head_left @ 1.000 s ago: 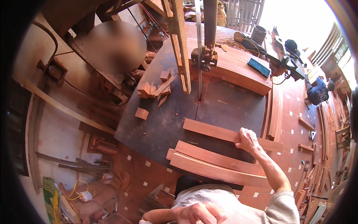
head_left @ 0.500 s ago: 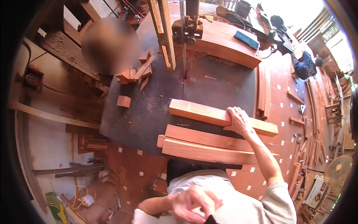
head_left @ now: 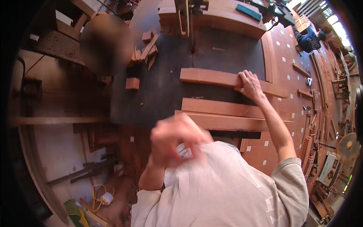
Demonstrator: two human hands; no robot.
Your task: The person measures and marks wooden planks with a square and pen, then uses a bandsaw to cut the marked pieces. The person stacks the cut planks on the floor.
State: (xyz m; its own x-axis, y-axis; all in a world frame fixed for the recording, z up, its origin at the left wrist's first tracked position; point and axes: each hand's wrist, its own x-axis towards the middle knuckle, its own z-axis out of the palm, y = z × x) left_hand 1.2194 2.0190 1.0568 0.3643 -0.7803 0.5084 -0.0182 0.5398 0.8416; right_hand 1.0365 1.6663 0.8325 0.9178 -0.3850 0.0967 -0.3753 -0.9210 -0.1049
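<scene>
A squared reddish wooden beam point(head_left: 211, 77) lies crosswise on the dark saw table point(head_left: 159, 90). My right hand point(head_left: 250, 84) rests over the beam right of its middle, fingers closed about its edges. Nearer to me, two more planks lie side by side: one flat point(head_left: 219, 106) and one along the table's front edge point(head_left: 234, 123). My left hand point(head_left: 177, 140) is raised in front of my chest, away from the wood. Motion smears its fingers, so whether they hold anything is hidden. Past the beam stands the upright saw blade point(head_left: 188, 19) with its guide.
Offcuts point(head_left: 149, 49) are heaped at the table's left, with a single wooden block point(head_left: 132, 83) nearer. A thick timber point(head_left: 227, 17) carrying a teal box point(head_left: 248, 12) lies behind the blade. Beyond the table, another person point(head_left: 310, 39) bends over the tiled floor among boards.
The view has tilted, so the table appears higher. My left hand has risen from low at my chest toward the table edge. My right hand stays on the beam.
</scene>
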